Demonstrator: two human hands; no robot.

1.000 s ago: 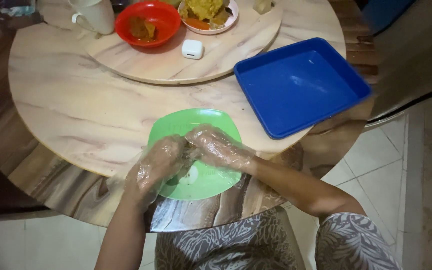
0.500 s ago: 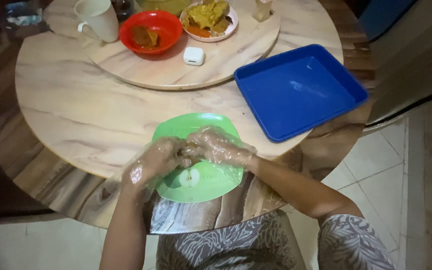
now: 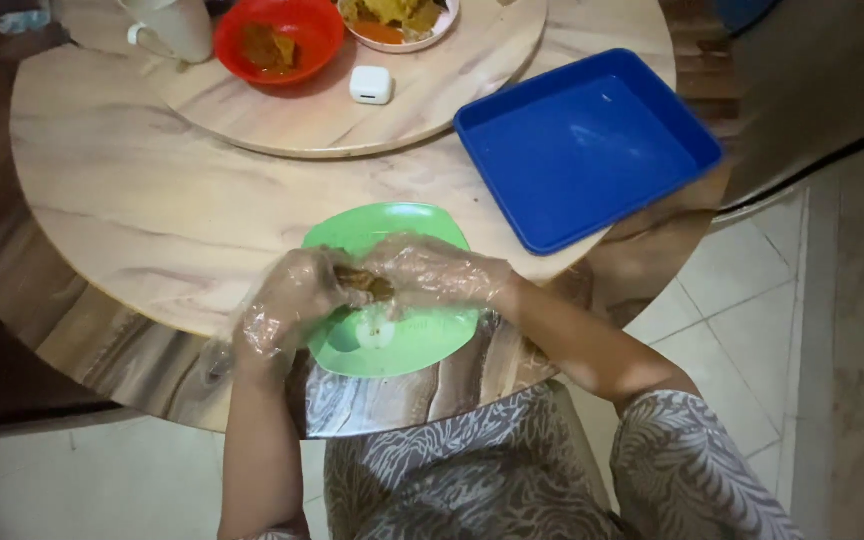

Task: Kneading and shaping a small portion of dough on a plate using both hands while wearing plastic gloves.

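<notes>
Fingers of both hands, each inside a thin clear plastic glove, are curled in and pinched together on a small brown piece of food (image 3: 364,283) held just above the green plate (image 3: 422,340), which sits at the near edge of the round wooden table (image 3: 152,210). The left hand (image 3: 287,305) grips it from one side and the right hand (image 3: 432,275) from the other. Judging by its size, the piece looks light and soft, probably moist and slippery under the gloves, so a gentle fingertip pinch from both ends seems the safest hold, since squeezing would likely crush or tear it.
</notes>
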